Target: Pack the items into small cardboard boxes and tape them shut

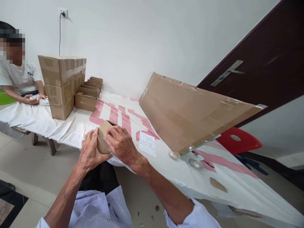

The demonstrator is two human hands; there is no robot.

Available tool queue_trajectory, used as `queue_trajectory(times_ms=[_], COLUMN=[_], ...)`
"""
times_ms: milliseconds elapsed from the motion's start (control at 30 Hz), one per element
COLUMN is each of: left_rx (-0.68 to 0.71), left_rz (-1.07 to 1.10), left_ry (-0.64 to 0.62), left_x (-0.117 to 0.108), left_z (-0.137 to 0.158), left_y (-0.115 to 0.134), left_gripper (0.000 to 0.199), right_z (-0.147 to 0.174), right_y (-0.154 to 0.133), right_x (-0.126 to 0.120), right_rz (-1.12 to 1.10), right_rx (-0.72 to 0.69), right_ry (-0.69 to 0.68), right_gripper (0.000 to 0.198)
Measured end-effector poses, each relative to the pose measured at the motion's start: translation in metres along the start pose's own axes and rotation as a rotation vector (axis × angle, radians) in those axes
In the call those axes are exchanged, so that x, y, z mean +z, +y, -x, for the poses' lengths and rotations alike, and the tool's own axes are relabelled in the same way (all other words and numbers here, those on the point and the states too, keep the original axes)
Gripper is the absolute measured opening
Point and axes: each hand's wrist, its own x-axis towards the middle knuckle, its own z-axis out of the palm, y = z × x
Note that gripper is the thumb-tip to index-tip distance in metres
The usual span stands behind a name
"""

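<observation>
A small brown cardboard box is held tilted near the table's front edge. My left hand wraps round its left side and bottom, with the thumb underneath. Over the right side of the box, my right hand has its fingers curled and its thumb and fingertips close together against the cardboard. A tiny pale thing shows at those fingertips, too small to name. The top end of the box shows a dark opening, partly behind my right fingers. To the right of my hands lies a white sheet with rows of small round marks.
Taped cartons stand stacked at the left, beside a row of open cardboard boxes. A large cardboard panel leans at the right. Clear tape rolls and a red stool are near it. Another person sits far left.
</observation>
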Motion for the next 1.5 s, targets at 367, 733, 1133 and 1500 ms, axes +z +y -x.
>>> queue_trajectory(times_ms=[367,733,1133,1500], left_rx=[0.002,-0.018,-0.022,-0.024], left_rz=[-0.011,-0.004,-0.001,-0.013], left_ry=[0.0,-0.022,-0.018,-0.031], left_x=[0.002,0.001,0.001,0.001], left_z=[0.002,0.001,0.002,0.001], left_y=[0.0,0.002,0.003,0.004], left_gripper=[0.125,0.126,0.126,0.127], right_z=[-0.005,-0.014,-0.018,-0.02], right_y=[0.003,0.005,0.007,0.01], right_x=[0.001,-0.001,0.001,0.002], right_rz=[-0.019,0.005,0.031,0.048], right_rx=[0.009,-0.03,-0.077,-0.078], right_ry=[-0.077,-0.148,-0.18,-0.179], right_gripper=[0.018,0.017,0.023,0.019])
